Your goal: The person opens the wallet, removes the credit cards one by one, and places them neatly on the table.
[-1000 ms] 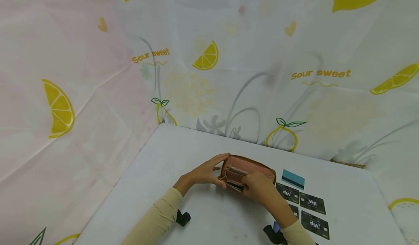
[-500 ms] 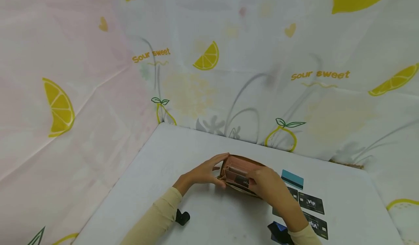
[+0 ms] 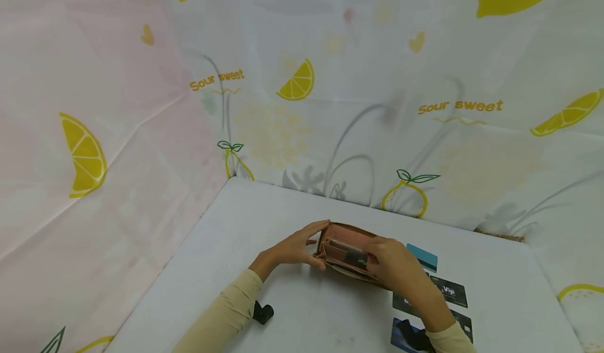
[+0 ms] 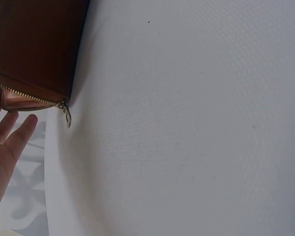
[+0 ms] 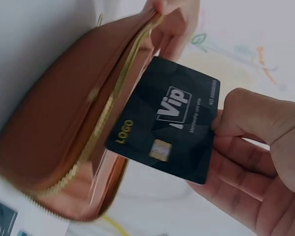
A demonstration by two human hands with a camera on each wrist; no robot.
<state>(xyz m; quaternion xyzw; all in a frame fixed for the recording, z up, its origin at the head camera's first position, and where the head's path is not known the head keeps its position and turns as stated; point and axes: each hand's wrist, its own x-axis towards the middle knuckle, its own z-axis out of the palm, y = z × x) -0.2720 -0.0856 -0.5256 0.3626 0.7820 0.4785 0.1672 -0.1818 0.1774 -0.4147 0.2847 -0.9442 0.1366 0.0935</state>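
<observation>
A brown zip wallet (image 3: pixel 350 230) with a pinkish lining is held unzipped above the white table. My left hand (image 3: pixel 291 248) grips its left end, thumb at the near edge and fingers at the far one. In the left wrist view, the zip pull (image 4: pixel 67 116) hangs at a corner of the wallet. My right hand (image 3: pixel 395 263) pinches a black Vip card (image 5: pixel 174 118) between thumb and fingers. The card's far edge overlaps the wallet's mouth in the right wrist view; whether it touches a pocket I cannot tell.
Right of the wallet lie a blue card (image 3: pixel 422 257) with a dark stripe and several black Vip cards (image 3: pixel 448 291), partly behind my right arm. A darker blue card (image 3: pixel 398 334) lies nearer me. Printed cloth (image 3: pixel 302 132) hangs behind the white table (image 3: pixel 283 201).
My right hand has shifted right along the wallet's mouth, and the black Vip card it pinches has come into sight. The left hand and its end of the wallet have hardly moved.
</observation>
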